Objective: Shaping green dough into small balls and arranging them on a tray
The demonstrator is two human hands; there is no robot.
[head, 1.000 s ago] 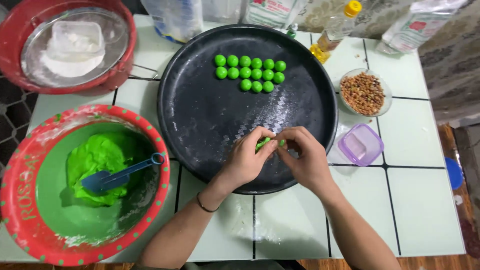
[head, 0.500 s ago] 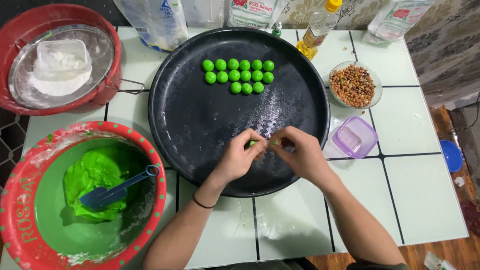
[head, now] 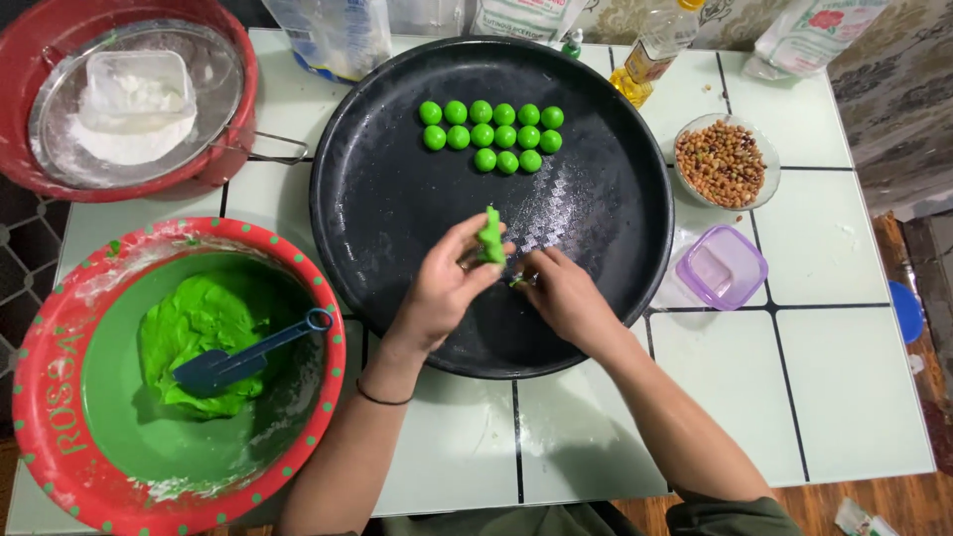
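Observation:
My left hand pinches a small lump of green dough above the near part of a round black tray. My right hand sits just right of it with its fingertips closed on a tiny green bit, low over the tray. Several green dough balls lie in neat rows at the tray's far side. A red-rimmed green bowl at the left holds a mass of green dough and a blue spatula.
A red basin with a sieve of white flour stands at the far left. A glass bowl of peanuts and a purple-rimmed small container sit right of the tray. An oil bottle and bags line the back of the white tiled table.
The hands have drawn apart: my left hand has lifted the green lump upright, while my right hand keeps a small torn-off bit near the tray.

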